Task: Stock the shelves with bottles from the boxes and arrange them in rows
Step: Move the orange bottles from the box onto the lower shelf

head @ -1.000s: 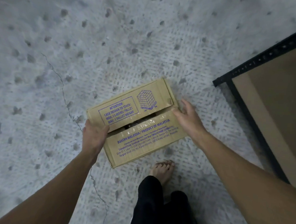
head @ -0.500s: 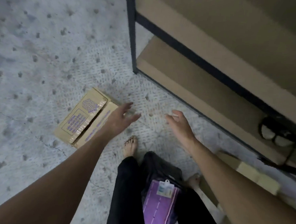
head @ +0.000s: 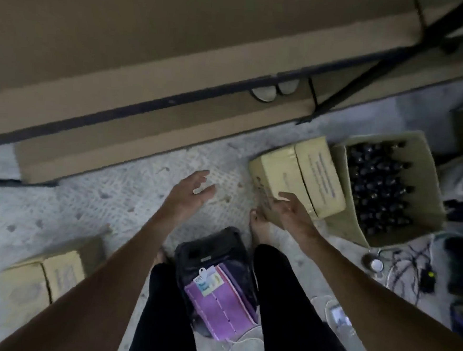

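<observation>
A closed cardboard box lies on the floor in front of the shelf unit. Right beside it stands an open box packed with several dark bottles. My right hand hovers over the near left corner of the closed box, fingers relaxed; contact is unclear. My left hand is spread over bare floor to the left of that box and holds nothing. Another closed box sits at the lower left, partly behind my left forearm. The brown shelves above hold no bottles.
A black bag with a purple pouch sits between my legs. Cables and small devices lie on the floor at the right. A pair of sandals rests on the low shelf. The shelf's dark metal post stands near the boxes.
My view has swung right, away from the first box, which now lies at the lower left. Both hands let it go and moved toward the closed box beside the open one.
</observation>
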